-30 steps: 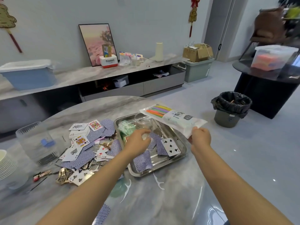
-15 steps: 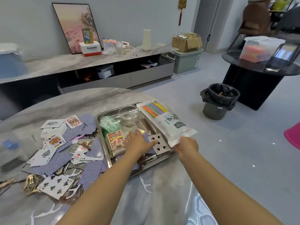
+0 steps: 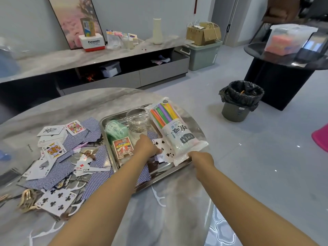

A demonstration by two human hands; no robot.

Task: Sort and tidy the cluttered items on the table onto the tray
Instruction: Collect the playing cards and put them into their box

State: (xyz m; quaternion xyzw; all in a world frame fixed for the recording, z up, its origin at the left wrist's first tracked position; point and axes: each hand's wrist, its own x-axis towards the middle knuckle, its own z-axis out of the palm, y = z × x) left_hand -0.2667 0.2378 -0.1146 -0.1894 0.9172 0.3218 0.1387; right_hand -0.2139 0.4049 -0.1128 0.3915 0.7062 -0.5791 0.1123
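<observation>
Straw packet [image 3: 174, 129] laid along right side of tray [image 3: 104, 121], near end pinched by right hand [image 3: 203, 158]. Left hand [image 3: 146, 146] rested on spade card [image 3: 164, 148] inside tray, fingers hidden, grip cannot be told.

Pale grey wall [image 3: 133, 13], glossy grey tiled floor [image 3: 257, 157]. Long low marble-topped cabinet [image 3: 113, 68] along wall, framed pink picture [image 3: 74, 20] leaning on it, white vase [image 3: 157, 31] too. Black-bagged bin [image 3: 240, 101] on floor beside dark round side table [image 3: 284, 71]. Green storage box [image 3: 204, 55] under cardboard box [image 3: 203, 33].
</observation>
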